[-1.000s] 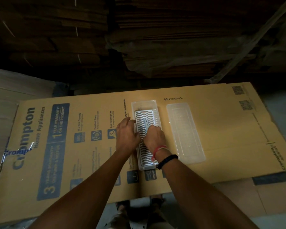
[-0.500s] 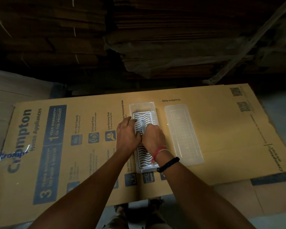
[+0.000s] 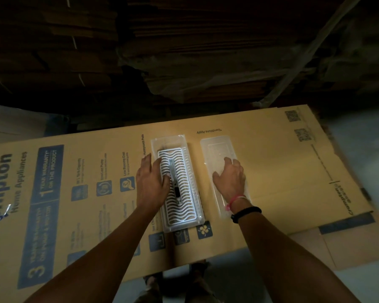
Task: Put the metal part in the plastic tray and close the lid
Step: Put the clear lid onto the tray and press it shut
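The clear plastic lid (image 3: 219, 169) lies flat on the printed cardboard sheet (image 3: 293, 171), just beside and parallel to the plastic tray (image 3: 173, 141), with a strip of bare cardboard between them. The right hand (image 3: 230, 178) rests palm-down on the lid's middle, fingers spread and thumb out toward the tray; no edge is pinched yet. The left hand (image 3: 152, 182) lies flat with its fingers loosely apart on the tray's left rim, fingertips reaching onto the white wavy grille (image 3: 184, 206) inside, apparently steadying the tray. The metal part (image 3: 174, 178), a slim grey bar with a dark section at its near end, lies lengthwise along the grille's centre line, so the placing step looks done and the lid remains to be fitted.

Handling, as judged: the lid appears thin, light and somewhat flexible, with a smooth surface that may slip under a flat palm. It probably bows if lifted by one end, so a grip on its long edges near the middle, thumb on one side and fingers on the other, seems best. Corners must align with the tray rim before pressing down.

Appearance: the lid is translucent, rectangular with rounded corners and a shallow raised central panel. The tray matches its outline and is slightly deeper. Whether the lid snaps or simply rests cannot be told.
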### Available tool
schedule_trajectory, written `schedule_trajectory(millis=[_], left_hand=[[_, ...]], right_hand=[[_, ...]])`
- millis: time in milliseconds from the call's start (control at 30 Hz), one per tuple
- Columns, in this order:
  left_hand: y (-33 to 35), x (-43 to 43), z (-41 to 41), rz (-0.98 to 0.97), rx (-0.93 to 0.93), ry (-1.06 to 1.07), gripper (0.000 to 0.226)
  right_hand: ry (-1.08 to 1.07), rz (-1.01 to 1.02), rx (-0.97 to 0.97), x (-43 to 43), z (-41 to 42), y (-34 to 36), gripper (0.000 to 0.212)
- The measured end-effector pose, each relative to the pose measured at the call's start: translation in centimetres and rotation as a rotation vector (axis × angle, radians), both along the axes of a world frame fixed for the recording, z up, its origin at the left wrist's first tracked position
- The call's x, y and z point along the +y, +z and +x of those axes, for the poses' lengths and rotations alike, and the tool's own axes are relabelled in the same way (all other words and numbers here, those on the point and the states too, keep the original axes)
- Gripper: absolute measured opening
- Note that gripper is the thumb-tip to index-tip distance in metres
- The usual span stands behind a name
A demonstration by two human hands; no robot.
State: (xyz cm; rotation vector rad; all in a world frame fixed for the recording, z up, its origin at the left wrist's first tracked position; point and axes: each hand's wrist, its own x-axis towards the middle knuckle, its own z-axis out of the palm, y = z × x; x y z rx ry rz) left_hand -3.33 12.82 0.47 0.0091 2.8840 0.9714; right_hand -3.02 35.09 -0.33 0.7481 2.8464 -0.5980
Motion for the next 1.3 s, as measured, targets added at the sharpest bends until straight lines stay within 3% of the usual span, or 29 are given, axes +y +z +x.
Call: schedule_trajectory(millis=[133,267,467,633,967,1300], left_hand=[[-0.1,0.2,0.2,-0.011,0.012,-0.003,0.055],[-0.1,0.4,0.3,-0.001,0.016,-0.011,0.055],[-0.3,0.5,0.6,0.034,0.016,0.005,0.053],[-0.5,0.1,0.9,0.061,0.025,0.003,0.046],[-1.0,-0.6,0.4,0.105,0.021,0.027,0.043],[-1.1,-1.8,0.7,0.429,-0.009,0.168,0.041]], right_hand=[[0.037,0.051,-0.155,0.6,1.3,-2.0,0.076],[0.047,0.073,-0.188,0.3,1.9,-2.9,0.084],[0.000,0.030,-0.148,1.0,1.6,-2.6,0.087],[-0.066,0.039,-0.008,1.2,1.4,-1.2,0.086],[-0.042,-0.009,0.157,-6.7,1.4,2.0,0.088],[0.068,0.085,0.166,-13.0,2.8,0.7,0.084]])
